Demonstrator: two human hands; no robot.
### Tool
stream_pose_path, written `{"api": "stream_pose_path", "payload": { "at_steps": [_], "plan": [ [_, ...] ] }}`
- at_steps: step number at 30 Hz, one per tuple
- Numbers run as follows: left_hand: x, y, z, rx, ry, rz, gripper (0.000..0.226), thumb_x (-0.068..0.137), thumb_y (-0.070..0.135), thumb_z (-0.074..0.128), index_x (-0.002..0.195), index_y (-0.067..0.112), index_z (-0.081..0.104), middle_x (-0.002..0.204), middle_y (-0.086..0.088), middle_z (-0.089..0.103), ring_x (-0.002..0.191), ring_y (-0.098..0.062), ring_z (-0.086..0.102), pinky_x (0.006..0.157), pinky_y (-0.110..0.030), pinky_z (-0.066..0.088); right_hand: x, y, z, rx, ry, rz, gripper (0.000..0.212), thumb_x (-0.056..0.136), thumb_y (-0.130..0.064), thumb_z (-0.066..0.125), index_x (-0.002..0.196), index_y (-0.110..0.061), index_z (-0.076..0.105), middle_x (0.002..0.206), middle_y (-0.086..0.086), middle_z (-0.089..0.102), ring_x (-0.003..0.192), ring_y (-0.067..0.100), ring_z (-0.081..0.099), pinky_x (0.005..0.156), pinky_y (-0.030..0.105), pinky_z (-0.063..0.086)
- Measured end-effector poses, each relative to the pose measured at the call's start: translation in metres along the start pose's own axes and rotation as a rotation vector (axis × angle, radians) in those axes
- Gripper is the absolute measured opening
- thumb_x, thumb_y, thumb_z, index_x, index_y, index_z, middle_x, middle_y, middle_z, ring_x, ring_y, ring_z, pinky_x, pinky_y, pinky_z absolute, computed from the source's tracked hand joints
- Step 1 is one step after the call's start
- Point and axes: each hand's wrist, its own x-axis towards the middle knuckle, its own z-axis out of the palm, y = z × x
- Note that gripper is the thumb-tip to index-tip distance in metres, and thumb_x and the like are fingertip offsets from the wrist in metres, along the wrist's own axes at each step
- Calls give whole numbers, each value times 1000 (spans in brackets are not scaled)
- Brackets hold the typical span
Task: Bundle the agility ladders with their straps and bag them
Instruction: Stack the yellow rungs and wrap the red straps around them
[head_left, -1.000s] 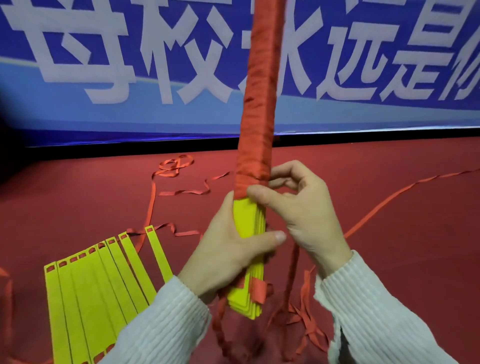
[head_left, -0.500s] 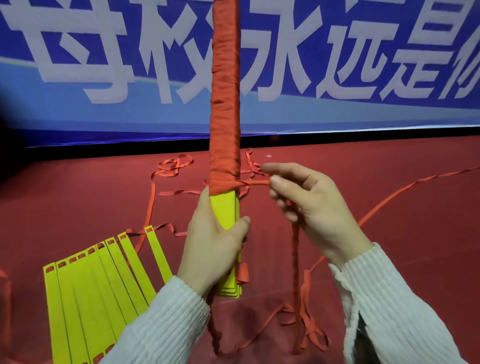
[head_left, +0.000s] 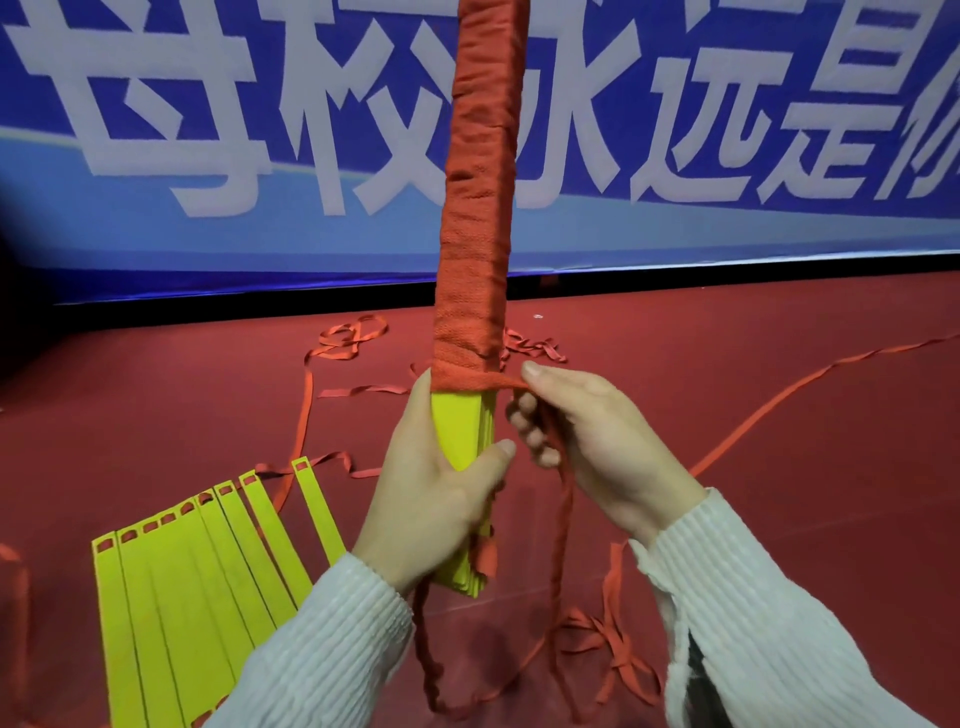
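Closer to the bundle (head_left: 470, 291) now, the right hand (head_left: 582, 441) pinches the strap (head_left: 506, 384); left hand (head_left: 441, 483) grips its yellow end. Banner (head_left: 208, 104) reads "母校永远是".

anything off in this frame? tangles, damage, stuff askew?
Nothing damaged. Loose red strap lies in tangled loops on the floor, under the right hand. The second ladder's rungs lie fanned out, not stacked. The wrapped bundle looks tidy.

left hand (head_left: 436, 499) grips bundle (head_left: 460, 431); right hand (head_left: 587, 436) pinches strap (head_left: 506, 384).
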Motion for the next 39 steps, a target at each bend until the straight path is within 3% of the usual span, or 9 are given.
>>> {"api": "stream_pose_path", "payload": {
  "at_steps": [8, 11, 16, 21, 25, 28, 31, 36, 39],
  "plan": [
    [-6, 20, 3, -298, -111, -75, 56, 81, 13, 76, 125, 23, 42, 80, -6, 60, 63, -25, 63, 59, -35, 55, 1, -2, 2, -225, 198, -615, 2, 99, -17, 63, 99, -19, 64, 90, -12, 67, 87, 2, 63, 77, 21, 50],
    [-6, 19, 7, -354, -163, -68, 56, 83, 10, 75, 131, 19, 46, 92, 0, 68, 80, -22, 67, 71, -35, 57, -6, -4, 12, -121, 65, -512, 27, 100, -36, 59, 119, -18, 63, 91, -16, 72, 82, -1, 68, 73, 13, 51],
    [-1, 15, -9, -450, -478, -241, 57, 86, 11, 77, 139, 12, 56, 130, -14, 70, 120, -26, 66, 101, -40, 55, -8, 0, 12, -206, 128, -388, 43, 78, -49, 77, 108, -20, 66, 102, 11, 77, 96, 35, 73, 87, 61, 56],
    [2, 14, 12, -68, -241, -151, 52, 80, -11, 77, 122, 17, 64, 100, 4, 76, 87, -9, 71, 76, -21, 52, -2, 4, 14, -459, 253, -339, 49, 67, -56, 81, 101, -27, 63, 92, -11, 78, 87, 11, 74, 86, 44, 58],
    [-11, 12, 12, -463, -472, -407, 17, 76, 5, 80, 84, 14, 68, 71, -8, 59, 59, -19, 57, 59, -30, 50, -1, -2, 8, -111, 54, -341, 43, 70, -31, 87, 104, -19, 64, 97, 11, 78, 88, 28, 75, 77, 40, 61],
    [-4, 15, 2, -468, -468, -493, 22, 71, 13, 81, 90, 10, 71, 75, -13, 67, 65, -23, 65, 65, -32, 55, -3, -4, 16, -231, 217, -402, 39, 68, -34, 89, 97, -23, 64, 83, -2, 78, 74, 17, 73, 71, 39, 59],
    [0, 7, 13, 8, -175, -272, 51, 65, 27, 87, 110, 18, 66, 97, -1, 78, 87, -13, 71, 79, -36, 57, 3, 1, 21, -507, 482, -372, 49, 65, -55, 86, 94, -28, 57, 81, -13, 76, 76, 14, 73, 76, 47, 58],
    [2, 3, 6, -38, -275, -195, 26, 75, 13, 80, 90, 23, 61, 67, 12, 60, 61, -14, 58, 55, -28, 47, 4, -8, 19, -124, 36, -242, 44, 74, -25, 84, 107, -5, 62, 87, 21, 76, 77, 23, 72, 72, 39, 58],
    [9, 1, 4, 34, -211, -262, 35, 73, 24, 84, 97, 14, 60, 75, 5, 66, 67, -18, 59, 60, -34, 50, 16, -6, 26, -387, 307, -214, 39, 69, -46, 81, 84, -13, 65, 72, 1, 75, 70, 22, 73, 68, 44, 58]
  ]
}}
